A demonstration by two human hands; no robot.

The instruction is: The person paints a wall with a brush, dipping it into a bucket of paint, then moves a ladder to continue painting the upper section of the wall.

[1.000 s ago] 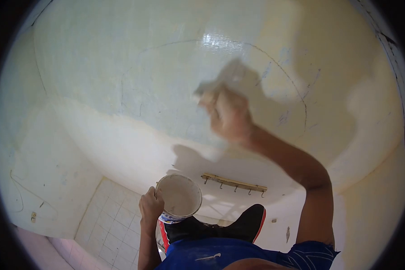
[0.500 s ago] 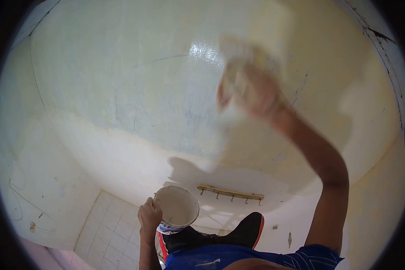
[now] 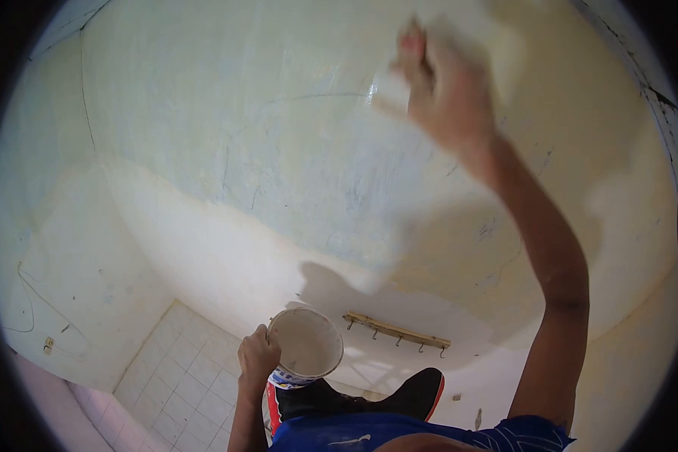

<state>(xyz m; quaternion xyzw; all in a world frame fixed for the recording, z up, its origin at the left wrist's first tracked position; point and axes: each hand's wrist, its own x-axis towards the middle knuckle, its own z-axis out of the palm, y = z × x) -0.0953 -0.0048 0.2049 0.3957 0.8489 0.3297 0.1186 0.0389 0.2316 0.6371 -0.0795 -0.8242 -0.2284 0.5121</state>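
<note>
My left hand (image 3: 259, 355) grips the left side of a small paint bucket (image 3: 334, 354), with its fingers at the rim. The bucket is tilted so its inside shows, with a pale, whitish coating or content; a blue printed label shows low on its side. My right arm reaches up to the wall (image 3: 301, 166). At its end my right hand (image 3: 456, 102) is closed and smeared by motion. A pale strip and a reddish patch show beside its fingers; what it holds is too blurred to name.
A wooden hook rail (image 3: 396, 331) is mounted low on the wall. The upper wall is pale green and yellowish with scribbles, the lower part white. White floor tiles (image 3: 181, 377) lie at lower left, near a wall socket (image 3: 48, 345) with a loose cable.
My right hand has moved upward along the wall and its wrist has turned. My left hand keeps hold of the bucket. The view has shifted slightly.
</note>
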